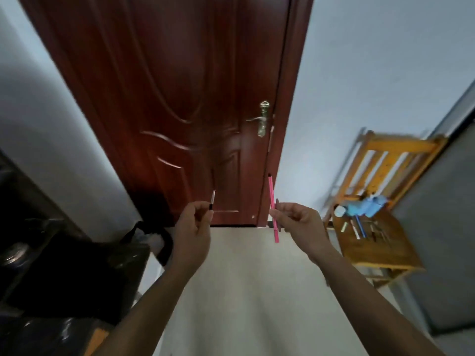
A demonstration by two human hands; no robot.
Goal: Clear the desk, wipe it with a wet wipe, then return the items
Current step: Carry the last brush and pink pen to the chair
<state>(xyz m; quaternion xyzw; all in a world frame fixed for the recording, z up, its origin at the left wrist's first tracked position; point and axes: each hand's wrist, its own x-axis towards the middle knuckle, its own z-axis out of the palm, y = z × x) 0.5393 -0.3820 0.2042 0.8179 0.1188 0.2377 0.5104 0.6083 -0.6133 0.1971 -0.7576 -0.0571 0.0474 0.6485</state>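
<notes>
Before one door (164, 104), each hand holds one pen: left hand (193, 222), right hand (295, 219).

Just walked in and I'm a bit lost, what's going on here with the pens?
A person faces a red-brown door, holding something in each hand. The left hand pinches a thin dark pen and the right hand pinches a pink pen, both raised in the air. To the right, a wooden chair has several pens and a blue item on its seat, so the desk things seem to be parked there.
</notes>
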